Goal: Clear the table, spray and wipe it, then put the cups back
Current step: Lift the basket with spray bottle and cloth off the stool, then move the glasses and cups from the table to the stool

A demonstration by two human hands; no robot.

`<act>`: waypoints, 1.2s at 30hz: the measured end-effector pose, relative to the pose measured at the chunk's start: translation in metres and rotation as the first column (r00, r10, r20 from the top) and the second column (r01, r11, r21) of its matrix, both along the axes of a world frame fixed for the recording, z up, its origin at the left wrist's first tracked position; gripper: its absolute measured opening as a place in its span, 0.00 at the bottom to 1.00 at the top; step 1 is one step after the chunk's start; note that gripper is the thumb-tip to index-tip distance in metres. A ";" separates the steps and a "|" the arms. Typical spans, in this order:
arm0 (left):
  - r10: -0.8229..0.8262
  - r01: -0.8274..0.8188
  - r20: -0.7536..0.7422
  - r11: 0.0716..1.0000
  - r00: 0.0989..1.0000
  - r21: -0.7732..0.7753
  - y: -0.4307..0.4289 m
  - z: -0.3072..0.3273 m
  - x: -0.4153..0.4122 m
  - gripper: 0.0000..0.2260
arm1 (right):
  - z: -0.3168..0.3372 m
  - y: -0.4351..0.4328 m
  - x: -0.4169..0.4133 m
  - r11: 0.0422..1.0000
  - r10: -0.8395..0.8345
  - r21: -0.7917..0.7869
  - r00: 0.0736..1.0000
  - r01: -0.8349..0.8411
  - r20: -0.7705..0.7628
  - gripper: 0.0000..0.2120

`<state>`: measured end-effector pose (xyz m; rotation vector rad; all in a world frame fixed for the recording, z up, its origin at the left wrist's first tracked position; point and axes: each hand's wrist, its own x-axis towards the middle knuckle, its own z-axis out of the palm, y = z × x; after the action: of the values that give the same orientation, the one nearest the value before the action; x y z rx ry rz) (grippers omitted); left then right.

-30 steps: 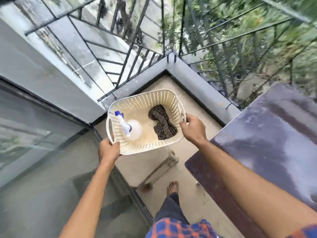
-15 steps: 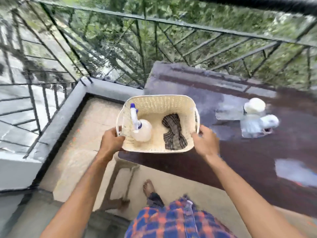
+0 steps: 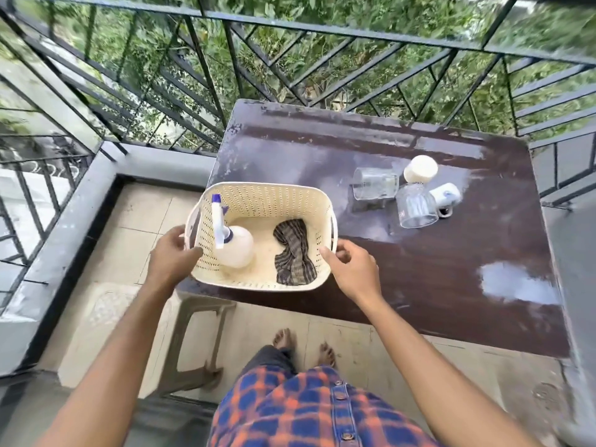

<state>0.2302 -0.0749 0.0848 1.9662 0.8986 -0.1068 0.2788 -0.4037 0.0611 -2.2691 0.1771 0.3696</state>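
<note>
Cups (image 3: 409, 191), four of them, bunch near the table's (image 3: 435, 269) far right edge, and the basket (image 3: 267, 201) sits at its near left corner. My left hand (image 3: 167, 256) grips the basket's left wall, my right hand (image 3: 354, 269) rests loose against the right. I'd nudge it inboard before letting go, then clear the cups.

Daylit balcony: black metal railing (image 3: 322, 28), beige floor tiles (image 3: 138, 217), greenery (image 3: 371, 11) beyond.

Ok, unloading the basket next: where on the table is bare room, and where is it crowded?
Bare: the near right stretch of the table, between the basket and the right edge, and the far strip along the railing. Crowded: the far right, where two glasses, a cream cup and a white mug cluster.
</note>
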 end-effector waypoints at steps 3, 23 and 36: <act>-0.004 -0.056 0.236 0.967 0.972 0.249 -0.004 0.016 0.008 0.26 | -0.002 -0.010 0.006 0.997 -0.072 0.023 0.997 0.072 0.022 0.24; -0.781 0.737 -0.002 0.589 0.625 0.331 -0.259 -0.009 0.242 0.38 | -0.038 -0.143 0.118 0.897 -0.424 -0.109 0.904 0.428 0.058 0.41; -0.763 0.770 -0.156 0.579 0.628 0.269 -0.273 -0.070 0.278 0.45 | -0.066 -0.143 0.133 0.889 -0.453 0.015 0.877 0.457 0.159 0.36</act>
<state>0.5078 -0.3481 0.0145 2.5462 -0.0215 -0.5202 0.4115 -0.5468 -0.0047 -2.1806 0.6229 -0.0645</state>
